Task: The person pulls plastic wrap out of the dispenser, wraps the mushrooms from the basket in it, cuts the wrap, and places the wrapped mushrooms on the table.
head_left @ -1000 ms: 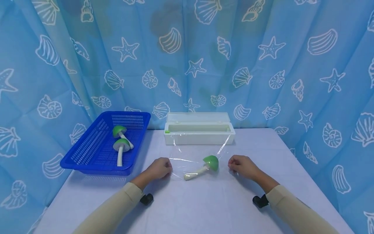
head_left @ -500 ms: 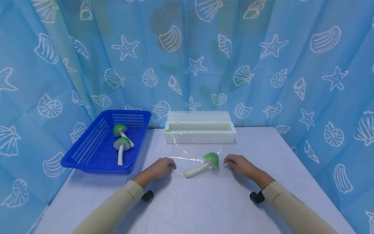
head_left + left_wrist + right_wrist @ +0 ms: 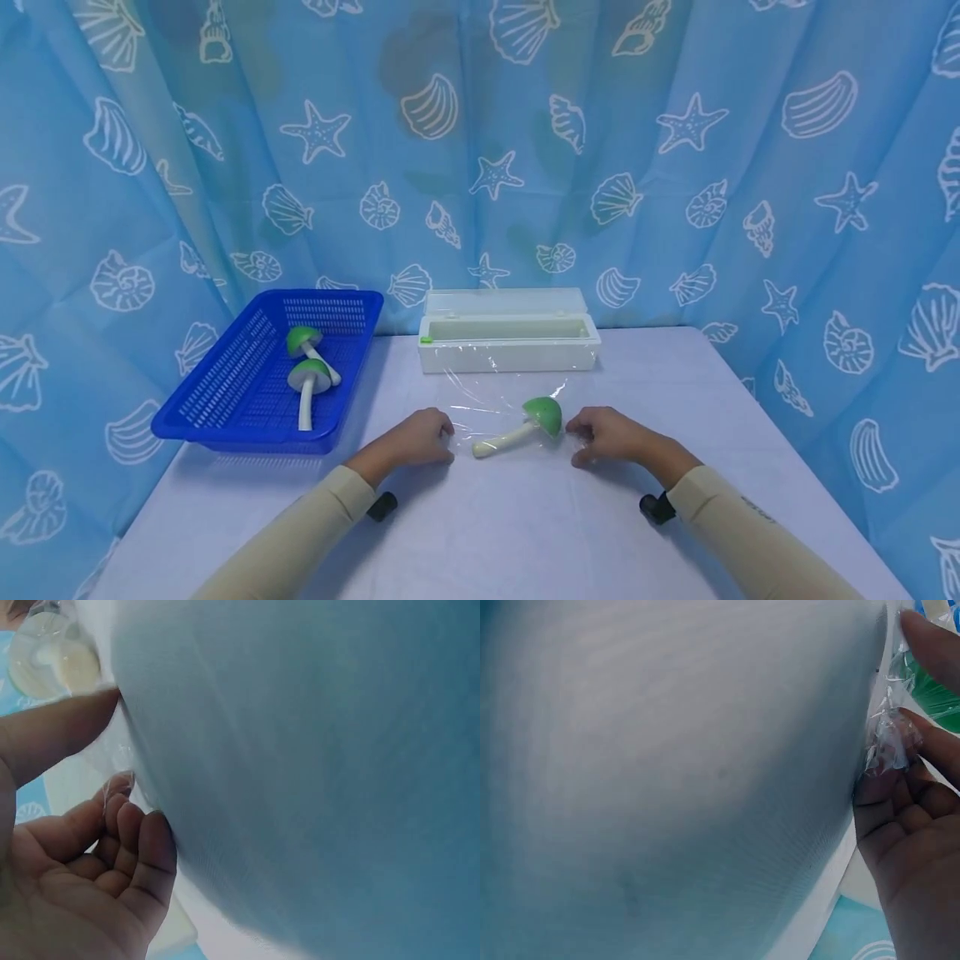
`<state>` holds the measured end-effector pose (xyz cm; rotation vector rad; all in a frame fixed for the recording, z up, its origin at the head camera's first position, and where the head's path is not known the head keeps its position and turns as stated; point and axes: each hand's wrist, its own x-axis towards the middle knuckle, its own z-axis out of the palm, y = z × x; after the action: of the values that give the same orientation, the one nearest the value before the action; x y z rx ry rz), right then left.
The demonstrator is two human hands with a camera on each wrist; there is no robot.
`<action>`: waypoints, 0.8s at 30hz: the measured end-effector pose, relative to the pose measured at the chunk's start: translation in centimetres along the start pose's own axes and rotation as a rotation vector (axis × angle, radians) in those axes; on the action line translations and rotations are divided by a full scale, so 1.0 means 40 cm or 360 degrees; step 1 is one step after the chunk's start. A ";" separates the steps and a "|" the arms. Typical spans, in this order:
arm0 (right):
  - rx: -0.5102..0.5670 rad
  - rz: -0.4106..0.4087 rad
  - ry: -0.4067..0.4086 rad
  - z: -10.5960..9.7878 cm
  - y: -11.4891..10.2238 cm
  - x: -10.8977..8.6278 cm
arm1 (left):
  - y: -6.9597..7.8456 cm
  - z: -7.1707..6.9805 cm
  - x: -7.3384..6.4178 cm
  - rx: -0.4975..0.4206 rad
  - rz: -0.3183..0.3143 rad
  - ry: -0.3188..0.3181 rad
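Note:
A toy mushroom (image 3: pixel 543 414) with a green cap and pale stem lies on the table under clear plastic wrap (image 3: pixel 471 408), which stretches back to a white wrap dispenser (image 3: pixel 510 358). My left hand (image 3: pixel 420 437) is by the stem end, my right hand (image 3: pixel 617 435) beside the cap. In the left wrist view, the thumb stands apart from curled fingers, with a strand of wrap (image 3: pixel 120 782) at the fingertips. Crumpled wrap (image 3: pixel 891 742) clings to the fingertips of the right hand (image 3: pixel 922 840), its thumb also apart. The cap (image 3: pixel 934 697) shows behind it.
At the left stands a blue plastic basket (image 3: pixel 225 379) holding two more green-capped mushrooms (image 3: pixel 307 375). The dispenser's translucent lid (image 3: pixel 506 300) is raised at the back. A white cloth (image 3: pixel 517 533) covers the table, with a blue shell-print curtain (image 3: pixel 465 167) behind.
Both hands have moved inward toward the mushroom, the right one more. The thumbs, earlier close to the fingers, now stand apart from them. The wrap lies slacker around the mushroom.

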<state>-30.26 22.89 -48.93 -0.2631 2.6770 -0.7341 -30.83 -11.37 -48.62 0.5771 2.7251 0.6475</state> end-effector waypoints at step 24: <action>-0.0133 -0.0055 0.0181 -0.008 -0.013 0.030 | -0.004 -0.023 0.033 -0.0053 -0.0254 0.0164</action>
<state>-31.43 22.28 -48.73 -0.2980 2.8217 -0.6666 -32.36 -11.25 -48.15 0.3220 2.8131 0.6984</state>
